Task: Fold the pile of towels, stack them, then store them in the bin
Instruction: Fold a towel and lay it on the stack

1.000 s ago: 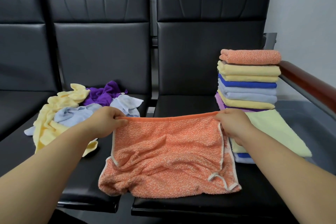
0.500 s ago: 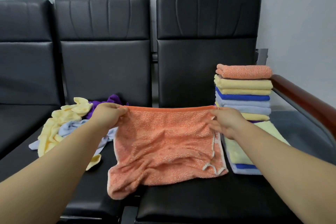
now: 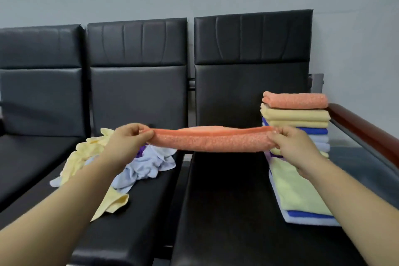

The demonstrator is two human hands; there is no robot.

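The person is holding an orange towel (image 3: 211, 139) stretched level in the air, just left of the tall stack of folded towels (image 3: 295, 114) and at about the height of its middle layers. The left hand (image 3: 127, 140) is pinching the towel's far end between thumb and curled fingers. The right hand (image 3: 291, 147) is gripping the near end, right in front of the stack's left edge. The towel is hanging clear of the black bench seat (image 3: 226, 201) below it.

Judging by the layout, the folding is running well past halfway. The tall stack is carrying an orange towel on top, then yellow, blue and pale blue ones. A second, low stack (image 3: 298, 190) is lying in front of it, nearer the camera, with a pale yellow towel uppermost. Well to the left of the tall stack, a crumpled pile (image 3: 146, 162) of yellow, pale blue and purple towels is waiting unfolded. Combining the stacks and storing them is looking like work yet to come.

No bin is showing anywhere. The held towel is presenting itself nearly edge-on, so its number of layers is hard to tell, and the right hand is hiding part of the tall stack's lower layers.
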